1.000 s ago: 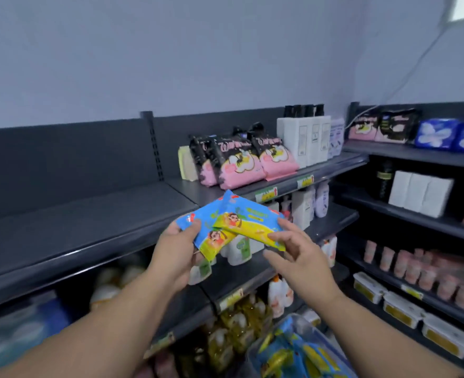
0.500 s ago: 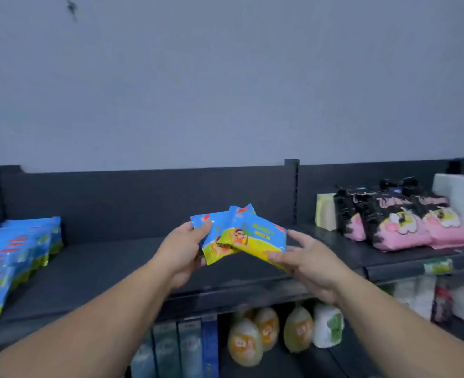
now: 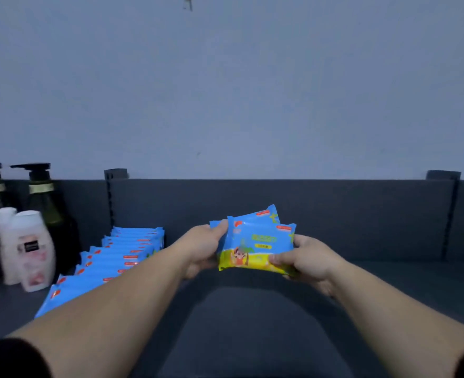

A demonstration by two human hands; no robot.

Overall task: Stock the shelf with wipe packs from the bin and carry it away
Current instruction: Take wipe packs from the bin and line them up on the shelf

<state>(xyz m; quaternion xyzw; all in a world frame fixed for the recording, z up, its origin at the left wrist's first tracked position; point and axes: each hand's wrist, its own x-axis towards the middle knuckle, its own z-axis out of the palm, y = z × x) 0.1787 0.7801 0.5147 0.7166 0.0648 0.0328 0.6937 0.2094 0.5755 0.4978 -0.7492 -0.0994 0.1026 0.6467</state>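
Two dark pump bottles (image 3: 42, 203) stand at the far left of a dark grey shelf (image 3: 389, 290), behind a cluster of white squeeze bottles (image 3: 33, 249). Just right of them, a row of wipe packs (image 3: 124, 255) in blue wrappers lies overlapping, running from the shelf's front edge toward the back panel (image 3: 334, 214). Over the middle of the shelf, a person holds a fanned bundle of wipe packs (image 3: 255, 238), blue above and yellow below, between both hands. The left hand (image 3: 202, 246) has its grip closed on the bundle's left edge, thumb on top. The right hand (image 3: 311, 259) has its grip curled round the lower right corner, fingertips on the yellow band. Whether the bundle touches the shelf cannot be told.
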